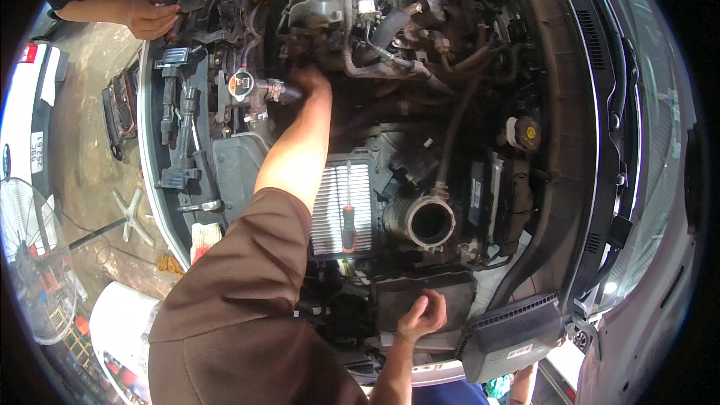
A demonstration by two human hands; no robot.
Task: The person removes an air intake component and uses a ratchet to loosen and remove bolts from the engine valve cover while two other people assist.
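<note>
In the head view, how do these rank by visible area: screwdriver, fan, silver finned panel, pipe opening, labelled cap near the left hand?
1. Fan
2. Silver finned panel
3. Pipe opening
4. Screwdriver and labelled cap: too alike to rank.

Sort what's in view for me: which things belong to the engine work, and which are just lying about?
Likely part of the job:
Dark round hose beside the brown-sleeved arm's bare hand
Dark engine with ribbed housing
Slim screwdriver with red-and-black handle, lying on the pale ribbed panel

Probably just about the place:
Round wire-caged fan
Grey star-shaped metal base
</note>
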